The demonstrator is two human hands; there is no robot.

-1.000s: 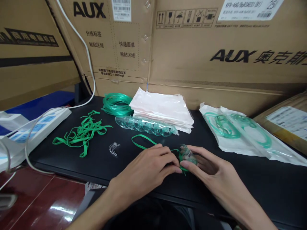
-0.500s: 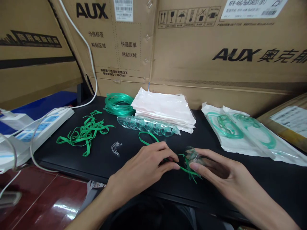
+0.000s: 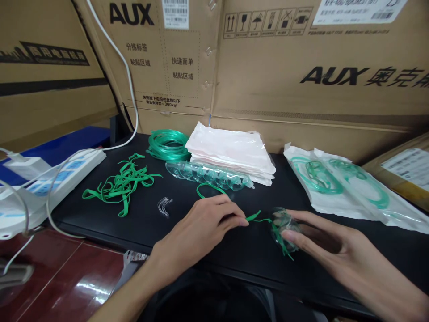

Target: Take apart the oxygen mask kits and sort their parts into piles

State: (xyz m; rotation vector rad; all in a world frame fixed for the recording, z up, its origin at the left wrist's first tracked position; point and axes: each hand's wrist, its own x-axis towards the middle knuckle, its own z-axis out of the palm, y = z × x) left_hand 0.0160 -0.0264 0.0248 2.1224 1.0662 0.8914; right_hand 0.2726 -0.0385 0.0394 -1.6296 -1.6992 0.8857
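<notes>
The left hand [image 3: 201, 226] pinches a green strap [image 3: 255, 217] between thumb and fingertips; the right hand [image 3: 330, 243] grips the clear mask [image 3: 283, 226] it runs to, low over the black counter [image 3: 167, 232]. Beyond lie stacked masks [image 3: 209, 174], loose green straps [image 3: 122, 183], coiled tubing [image 3: 167, 144] and white pouches [image 3: 231, 152].

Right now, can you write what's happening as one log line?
left hand: pinching green strap | right hand: holding clear mask | black table: strap pile

Black table [image 3: 140, 228] w/ cardboard boxes [image 3: 301, 103] behind; red glossy floor [image 3: 60, 286].
</notes>
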